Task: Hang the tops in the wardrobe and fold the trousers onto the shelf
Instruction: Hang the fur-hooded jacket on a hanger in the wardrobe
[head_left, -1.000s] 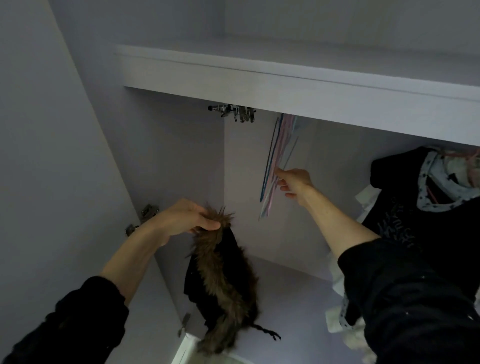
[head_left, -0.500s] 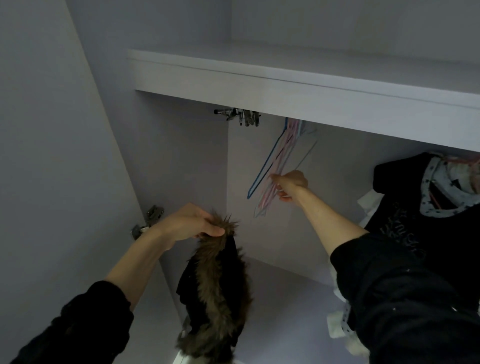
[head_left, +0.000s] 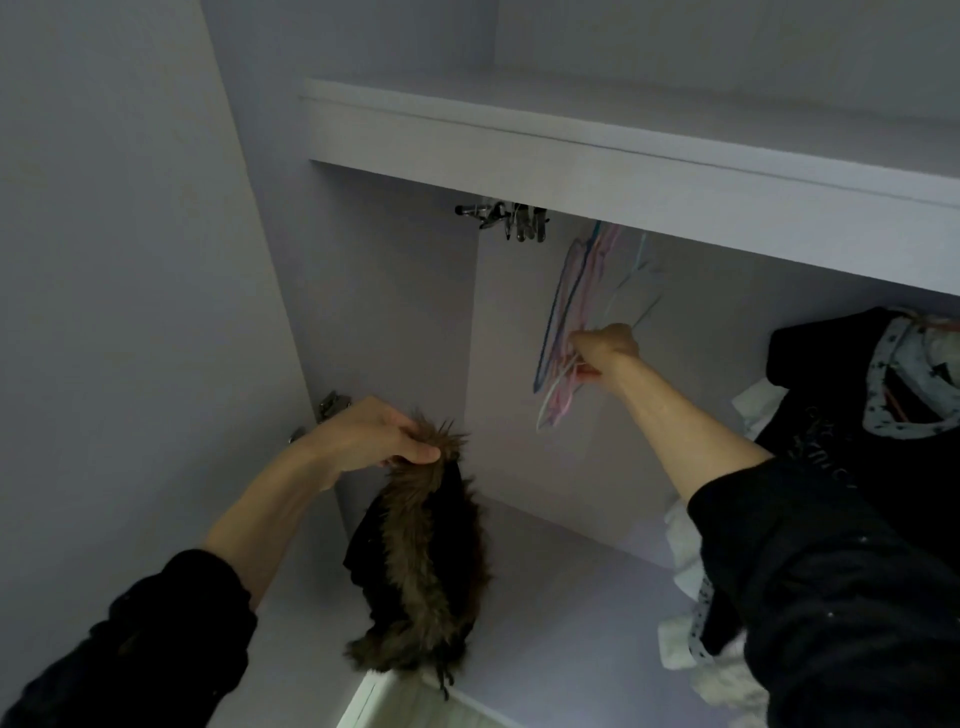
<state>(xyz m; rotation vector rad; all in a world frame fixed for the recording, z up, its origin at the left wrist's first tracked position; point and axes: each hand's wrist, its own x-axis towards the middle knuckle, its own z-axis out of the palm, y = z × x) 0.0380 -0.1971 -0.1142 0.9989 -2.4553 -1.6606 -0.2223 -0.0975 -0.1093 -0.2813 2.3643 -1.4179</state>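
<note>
My left hand (head_left: 375, 435) pinches the top of a black garment with a brown fur trim (head_left: 420, 561), which dangles inside the open wardrobe at lower centre. Further in, my right hand (head_left: 605, 351) grips the lower bars of several thin empty hangers (head_left: 563, 322), blue, pink and white, that hang from the rail under the upper shelf (head_left: 597, 171). The hangers are blurred and swung out at an angle. On the right, a black top with a spotted grey collar (head_left: 857, 415) hangs in the wardrobe.
Metal clips (head_left: 511, 218) hang from the rail left of the hangers. White and dark clothes (head_left: 696, 639) bunch at the lower right behind my right sleeve. The open wardrobe door (head_left: 119, 312) with its hinge (head_left: 332, 405) stands at the left. The wardrobe floor (head_left: 571, 613) lies below.
My right hand has closed round the hangers and pulled them outward, so they fan and tilt. My left hand keeps holding the fur-trimmed garment in about the same place.
</note>
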